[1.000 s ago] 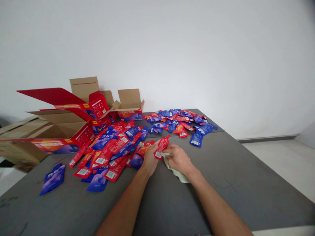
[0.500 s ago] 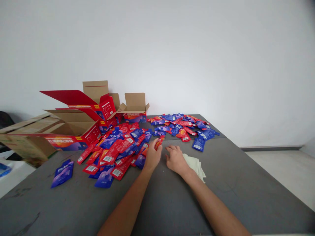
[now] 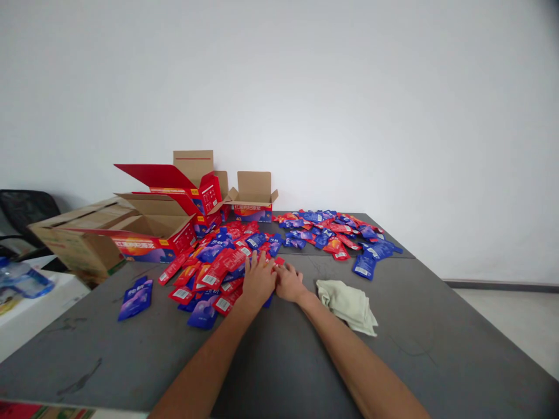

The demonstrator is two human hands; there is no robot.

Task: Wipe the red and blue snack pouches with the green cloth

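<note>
My left hand reaches over the right edge of a heap of red and blue pouches, fingers stretched forward and apart on them. Beside it, almost touching, my right hand has its fingers curled at a red pouch; only a bit of that pouch shows at the fingertips. A folded pale green cloth lies on the table just right of my right wrist. One blue pouch lies alone left of the heap.
Open red cartons stand at the left behind the heap, with another open carton at the back. A second heap of pouches spreads over the far table. Left are a brown box, a chair and a plastic bottle.
My left hand has moved left onto the heap, fingers spreading, and no longer visibly holds the red pouch. My right hand has come left beside it, to a red pouch. The view has shifted left.
</note>
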